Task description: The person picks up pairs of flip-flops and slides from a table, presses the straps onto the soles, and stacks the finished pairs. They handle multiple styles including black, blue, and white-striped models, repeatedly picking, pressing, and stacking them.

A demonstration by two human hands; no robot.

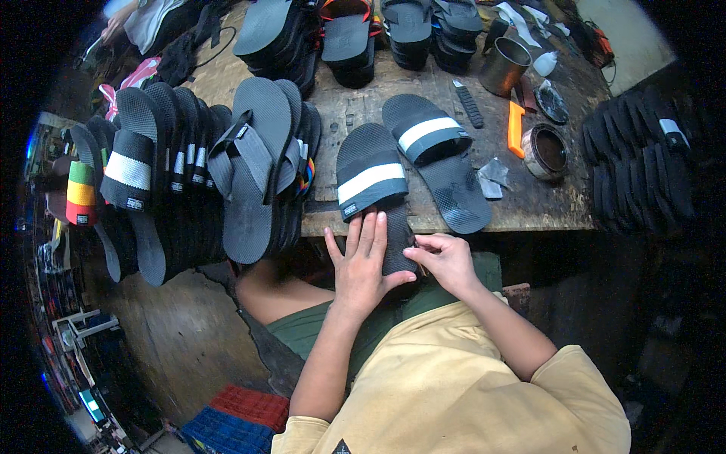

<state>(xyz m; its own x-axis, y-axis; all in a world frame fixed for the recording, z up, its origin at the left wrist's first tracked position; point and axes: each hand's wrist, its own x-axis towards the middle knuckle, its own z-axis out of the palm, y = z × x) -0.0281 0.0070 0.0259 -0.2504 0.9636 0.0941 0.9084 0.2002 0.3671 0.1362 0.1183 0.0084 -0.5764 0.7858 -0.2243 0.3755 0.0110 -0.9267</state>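
- In the head view, the black textured slide sandal with a white-banded strap (373, 185) lies at the near edge of the scuffed brown wooden worktop (544, 218), heel overhanging.
- The left hand (359, 268) lies spread on it, fingertips by the strap; flat, even pressure should steady the sole.
- The right hand (446, 263) has thumb and forefinger close together at the sole's right edge, grip unclear; light, short moves should spare the unsupported heel.
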